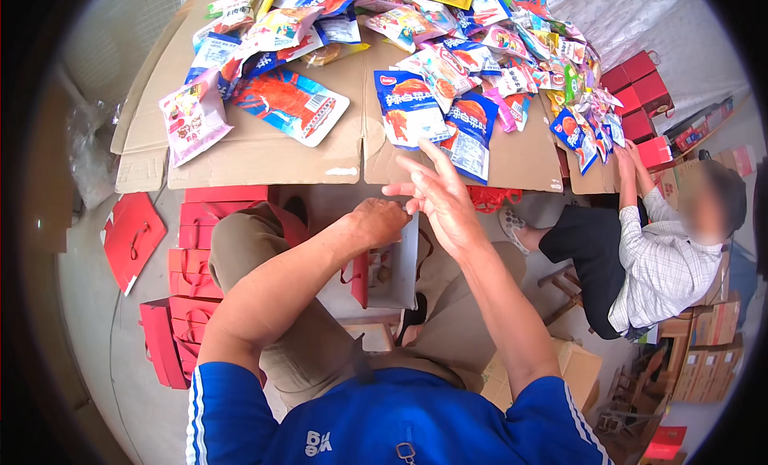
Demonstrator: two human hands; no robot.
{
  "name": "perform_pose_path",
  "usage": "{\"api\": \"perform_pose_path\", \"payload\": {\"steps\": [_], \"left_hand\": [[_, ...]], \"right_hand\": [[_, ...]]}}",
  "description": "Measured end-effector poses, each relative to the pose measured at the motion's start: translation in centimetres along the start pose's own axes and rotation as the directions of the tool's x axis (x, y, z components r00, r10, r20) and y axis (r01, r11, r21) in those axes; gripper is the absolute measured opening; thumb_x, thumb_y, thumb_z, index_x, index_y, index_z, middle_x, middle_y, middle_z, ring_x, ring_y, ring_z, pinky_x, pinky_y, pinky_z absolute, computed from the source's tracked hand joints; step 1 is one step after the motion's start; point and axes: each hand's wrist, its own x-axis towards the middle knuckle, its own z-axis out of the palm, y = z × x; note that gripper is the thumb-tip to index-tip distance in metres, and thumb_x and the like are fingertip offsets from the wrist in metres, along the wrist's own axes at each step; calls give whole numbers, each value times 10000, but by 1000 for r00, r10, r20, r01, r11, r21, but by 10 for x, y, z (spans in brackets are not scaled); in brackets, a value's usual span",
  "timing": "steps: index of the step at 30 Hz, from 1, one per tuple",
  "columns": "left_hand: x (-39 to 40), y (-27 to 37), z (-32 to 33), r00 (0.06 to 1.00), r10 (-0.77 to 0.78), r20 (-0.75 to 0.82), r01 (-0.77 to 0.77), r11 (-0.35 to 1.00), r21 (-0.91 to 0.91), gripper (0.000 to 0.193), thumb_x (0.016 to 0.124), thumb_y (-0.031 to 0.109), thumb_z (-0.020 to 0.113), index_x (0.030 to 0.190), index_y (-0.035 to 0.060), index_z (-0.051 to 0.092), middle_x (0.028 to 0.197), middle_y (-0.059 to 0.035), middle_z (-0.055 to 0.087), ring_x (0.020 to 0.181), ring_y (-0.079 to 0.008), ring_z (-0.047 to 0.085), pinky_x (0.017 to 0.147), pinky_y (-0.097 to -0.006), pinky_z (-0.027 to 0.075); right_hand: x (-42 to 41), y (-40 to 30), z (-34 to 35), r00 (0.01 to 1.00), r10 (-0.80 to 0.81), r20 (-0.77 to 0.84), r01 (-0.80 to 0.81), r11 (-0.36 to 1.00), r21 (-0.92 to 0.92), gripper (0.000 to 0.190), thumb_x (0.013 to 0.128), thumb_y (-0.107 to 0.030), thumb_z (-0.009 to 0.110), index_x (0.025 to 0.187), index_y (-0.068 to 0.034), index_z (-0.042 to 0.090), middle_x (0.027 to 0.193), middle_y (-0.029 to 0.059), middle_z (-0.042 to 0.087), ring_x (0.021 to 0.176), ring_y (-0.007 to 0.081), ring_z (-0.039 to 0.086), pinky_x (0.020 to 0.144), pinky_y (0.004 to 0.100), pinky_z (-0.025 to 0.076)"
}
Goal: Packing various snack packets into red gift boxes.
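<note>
My left hand (379, 222) is held palm down with its fingers curled, over an open red gift box (360, 282) between my knees. Whether anything is inside its fingers is hidden. Just right of it, my right hand (441, 204) is raised with fingers spread and nothing in them. Its fingertips are near two blue-and-white snack packets, one (409, 111) on the left and one (471, 135) on the right, at the front of the cardboard-covered table (270, 165). Some small packets show dimly inside the box, which has a pale inner wall and a dark red ribbon handle.
A heap of mixed snack packets (414, 21) covers the table's back. A pink packet (195, 114) and a lobster-print packet (291, 105) lie front left. Red boxes (195, 273) stack by my left leg. A seated person (666, 255) reaches into packets at right.
</note>
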Motion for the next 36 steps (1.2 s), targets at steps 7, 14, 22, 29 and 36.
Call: {"api": "perform_pose_path", "payload": {"steps": [7, 14, 22, 29, 36], "left_hand": [[-1, -6, 7, 995, 3, -96, -2, 1000, 12, 225, 822, 195, 627, 995, 55, 659, 1016, -147, 671, 982, -283, 657, 826, -399, 524], [0, -5, 4, 996, 12, -86, -10, 1000, 19, 352, 810, 248, 654, 1118, 80, 625, 1034, -158, 645, 948, -316, 653, 832, -430, 522], [4, -8, 14, 998, -44, -51, 41, 998, -50, 249, 808, 191, 638, 1021, 65, 667, 1025, -151, 670, 987, -295, 654, 848, -403, 523], [-5, -17, 41, 905, 60, -421, -103, 991, -80, 314, 863, 248, 564, 1126, 84, 615, 1157, -158, 624, 1086, -306, 609, 963, -397, 454], [-2, -10, 9, 996, -81, -29, 81, 997, -7, 406, 799, 223, 662, 1180, 98, 603, 1128, -165, 622, 1023, -337, 620, 879, -434, 507]], "right_hand": [[31, 7, 12, 999, -33, -43, 33, 999, -7, 578, 965, -152, 519, 1467, -48, 251, 1420, 148, 388, 1134, 223, 565, 727, 265, 446], [18, -6, 19, 978, -187, -91, 175, 977, -121, 486, 971, -124, 489, 1403, 46, 345, 1381, 123, 442, 1216, 202, 511, 797, 275, 436], [-56, -24, 10, 961, -277, 1, 275, 950, -148, 409, 996, -191, 428, 1291, 90, 465, 1202, 251, 578, 1141, 279, 560, 839, 326, 431], [-129, -19, -27, 949, -288, -126, 244, 928, -281, 397, 991, -250, 442, 1005, 99, 630, 942, 234, 671, 814, 284, 666, 766, 344, 462], [-156, 7, -49, 976, -159, -148, 33, 780, -625, 304, 978, -138, 437, 958, 52, 672, 930, 129, 685, 808, 190, 671, 729, 279, 473]]}}
